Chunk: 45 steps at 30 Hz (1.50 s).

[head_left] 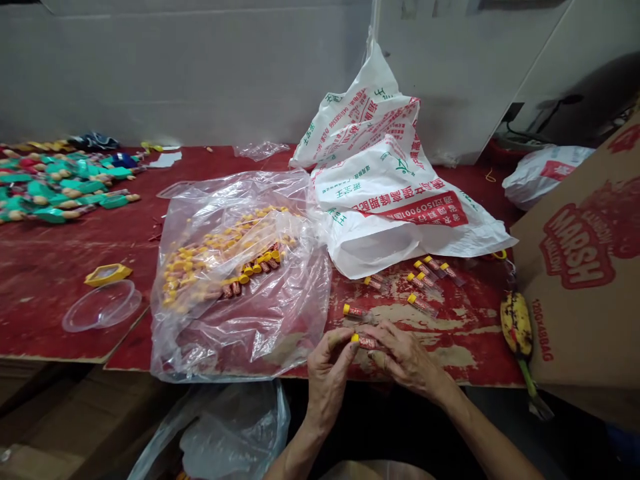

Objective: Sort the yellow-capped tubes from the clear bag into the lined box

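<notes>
Between my two hands is a small clear tube (367, 342) with a yellow cap and red-patterned contents, held over the table's front edge. My left hand (330, 367) pinches the yellow cap end between thumb and fingers. My right hand (403, 357) grips the other end, which its fingers partly cover. Just beyond lies a similar capped tube (356, 311), and several more tubes (423, 305) are scattered by the white sack. To the left, a clear plastic bag (300, 333) lies with many yellow-capped tubes (235, 253) in and around it.
A printed white sack (395, 200) lies crumpled at the back. On the right are a banana (517, 323) and a cardboard box (590, 280). Clear plastic lids (103, 307), a yellow piece (107, 274) and a pile of green items (65, 187) occupy the left. Another plastic bag (225, 433) hangs below.
</notes>
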Available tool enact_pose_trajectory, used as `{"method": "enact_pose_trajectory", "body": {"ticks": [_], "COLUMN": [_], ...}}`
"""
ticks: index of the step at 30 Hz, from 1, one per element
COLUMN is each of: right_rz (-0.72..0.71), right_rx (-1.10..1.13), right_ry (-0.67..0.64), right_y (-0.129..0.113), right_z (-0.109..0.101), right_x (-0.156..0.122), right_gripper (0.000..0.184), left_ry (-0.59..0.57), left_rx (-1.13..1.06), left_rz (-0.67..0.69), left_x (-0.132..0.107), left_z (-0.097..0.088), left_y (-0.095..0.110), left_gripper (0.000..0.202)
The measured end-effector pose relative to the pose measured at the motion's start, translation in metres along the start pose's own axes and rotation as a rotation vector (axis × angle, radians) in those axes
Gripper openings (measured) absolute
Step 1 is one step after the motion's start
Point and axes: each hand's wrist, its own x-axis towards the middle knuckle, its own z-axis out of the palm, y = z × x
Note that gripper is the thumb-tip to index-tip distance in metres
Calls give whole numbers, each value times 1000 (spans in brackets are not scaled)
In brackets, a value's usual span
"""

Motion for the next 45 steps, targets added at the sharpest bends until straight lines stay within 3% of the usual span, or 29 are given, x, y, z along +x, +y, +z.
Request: {"method": "enact_pose_trajectory", "body": {"ticks": [4,9,12,15,20,24,27,30,33,36,38,45], "right_rz": [26,126,200,236,271,322,391,405,355,320,353,534], "right_rx": [25,86,45,-134,-460,-535,-585,-576,-368,-97,-46,-577], "right_ry": [80,213,268,255,318,313,324,324,315,254,170,-184], "right_y": [-7,-21,-24,-9,44,56,51,47,45,43,39,18], "right_z": [11,41,52,45,17,10,17,18,6,-14,-28,-57], "right_x": [-3,-5,-6,-9,-17,-25,-23,-21,-26,-32,-34,-30], "right_gripper": [32,21,22,25,25,34,42,33,28,27,22,24], "left_ry": [-39,-21,-91,-110,169,267,141,-11,17,112,160,228], "left_rx": [73,106,135,272,608,930,1048,1091,1051,937,909,825], "left_rz": [38,43,44,147,347,466,530,556,557,587,601,623], "left_x": [-11,-24,-20,-9,13,31,46,49,41,36,34,33], "left_z": [5,4,3,3,-20,-49,-57,-54,-50,-50,-50,-51], "left_y": [-6,-18,-20,-19,-19,-28,-46,-61,-64,-61,-60,-61], "left_gripper": [30,29,28,27,28,34,34,30,29,30,29,26]}}
